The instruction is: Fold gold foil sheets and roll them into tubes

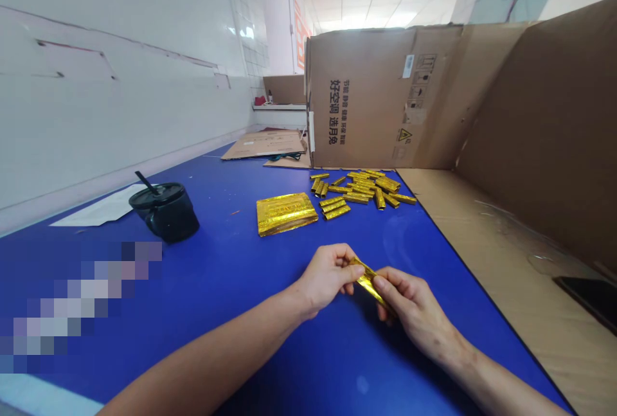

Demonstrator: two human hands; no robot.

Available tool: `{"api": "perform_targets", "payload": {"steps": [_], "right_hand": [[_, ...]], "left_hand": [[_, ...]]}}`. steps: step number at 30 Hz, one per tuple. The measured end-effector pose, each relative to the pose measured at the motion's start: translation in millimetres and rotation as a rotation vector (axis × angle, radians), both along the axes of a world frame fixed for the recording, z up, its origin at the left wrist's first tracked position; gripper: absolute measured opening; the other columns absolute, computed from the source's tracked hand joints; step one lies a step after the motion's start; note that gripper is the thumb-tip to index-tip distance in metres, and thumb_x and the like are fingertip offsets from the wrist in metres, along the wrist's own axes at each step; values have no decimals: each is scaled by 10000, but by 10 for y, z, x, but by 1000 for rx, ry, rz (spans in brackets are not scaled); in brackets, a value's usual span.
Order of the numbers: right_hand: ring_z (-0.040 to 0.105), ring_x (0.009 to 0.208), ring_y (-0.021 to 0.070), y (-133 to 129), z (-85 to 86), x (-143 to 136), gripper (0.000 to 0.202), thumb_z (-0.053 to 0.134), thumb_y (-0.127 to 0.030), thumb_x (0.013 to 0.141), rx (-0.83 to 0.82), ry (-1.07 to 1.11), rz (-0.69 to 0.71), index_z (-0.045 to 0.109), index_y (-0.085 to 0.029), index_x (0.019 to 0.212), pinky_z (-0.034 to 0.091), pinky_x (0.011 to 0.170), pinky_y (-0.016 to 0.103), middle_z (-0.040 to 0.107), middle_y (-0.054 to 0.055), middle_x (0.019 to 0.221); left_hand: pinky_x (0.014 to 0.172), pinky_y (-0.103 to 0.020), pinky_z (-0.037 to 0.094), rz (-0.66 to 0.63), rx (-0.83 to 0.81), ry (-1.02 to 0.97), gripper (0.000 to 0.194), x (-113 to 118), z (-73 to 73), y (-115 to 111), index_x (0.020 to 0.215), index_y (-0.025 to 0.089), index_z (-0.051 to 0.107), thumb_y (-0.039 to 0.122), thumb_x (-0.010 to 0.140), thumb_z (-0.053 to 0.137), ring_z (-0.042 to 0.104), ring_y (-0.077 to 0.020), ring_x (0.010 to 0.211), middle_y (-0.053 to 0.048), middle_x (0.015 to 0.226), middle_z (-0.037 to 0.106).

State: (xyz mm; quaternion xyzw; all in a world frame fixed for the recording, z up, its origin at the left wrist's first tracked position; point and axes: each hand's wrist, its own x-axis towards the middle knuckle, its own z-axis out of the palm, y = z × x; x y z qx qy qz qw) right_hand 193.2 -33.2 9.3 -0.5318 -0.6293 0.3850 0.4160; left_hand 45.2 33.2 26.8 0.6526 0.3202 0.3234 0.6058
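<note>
A: What was nearest us, measured from the flat gold stack (285, 215)?

B: Our two hands, on the near side of that stack and to its right. The thumb and fingers of our left hand (328, 278) pinched one end of a gold foil piece (368, 285); those of our right hand (413, 303) were clamped along its other end.

A: So we had the foil piece above the blue table (231, 326), nearer than the stack?

B: Yes. Well to the stack's left we had a dark mug (176, 213).

A: And past that?

B: Three narrow gold pieces (335, 208) lay just beside the stack, on its right. Beyond them, farther right of the stack, we saw a loose heap of more (361, 189). Behind the stack lay flat cardboard (265, 144), with a big carton (371, 101) standing behind and right.
</note>
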Motion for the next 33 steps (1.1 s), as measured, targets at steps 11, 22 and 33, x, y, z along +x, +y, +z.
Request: {"api": "perform_targets", "payload": {"steps": [11, 22, 33], "right_hand": [[464, 764, 201, 464, -25, 202, 294, 393, -128, 826, 735, -1020, -40, 622, -205, 993, 374, 682, 331, 586, 92, 850], [526, 822, 169, 413, -26, 154, 245, 415, -186, 844, 534, -1102, 122, 603, -240, 991, 391, 741, 313, 616, 43, 942], [470, 1053, 262, 292, -62, 95, 354, 448, -299, 824, 390, -1158, 109, 479, -250, 1172, 260, 917, 552, 549, 70, 1151]], "left_hand": [[611, -280, 352, 74, 1606, 565, 219, -204, -128, 248, 789, 141, 584, 150, 855, 376, 442, -147, 679, -36, 716, 542], [589, -288, 347, -139, 1633, 850, 135, -234, -313, 96, 781, 141, 528, 129, 838, 407, 462, -168, 704, -32, 725, 521], [796, -360, 338, -92, 1341, 950, 359, -222, -287, -157, 1057, 120, 519, 387, 831, 438, 453, -239, 985, -90, 1021, 561]]}}
